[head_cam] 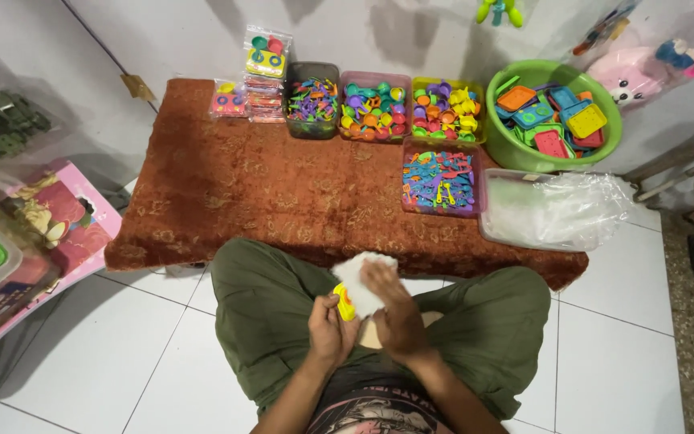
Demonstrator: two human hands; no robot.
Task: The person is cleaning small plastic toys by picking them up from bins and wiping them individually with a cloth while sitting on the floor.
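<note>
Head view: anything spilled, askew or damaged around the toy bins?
Nothing stands out. The toy bins sit in a row at the back of the brown mat, contents inside, none tipped. The green basin is upright. The left hand holds a yellow piece; the right hand holds a clear bag.

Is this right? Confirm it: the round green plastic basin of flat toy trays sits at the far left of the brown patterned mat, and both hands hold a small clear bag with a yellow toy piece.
Not quite. The head view shows the round green plastic basin at the far right of the brown patterned mat, not the left. The rest holds: the left hand and right hand hold the small clear bag with the yellow toy piece.
</note>
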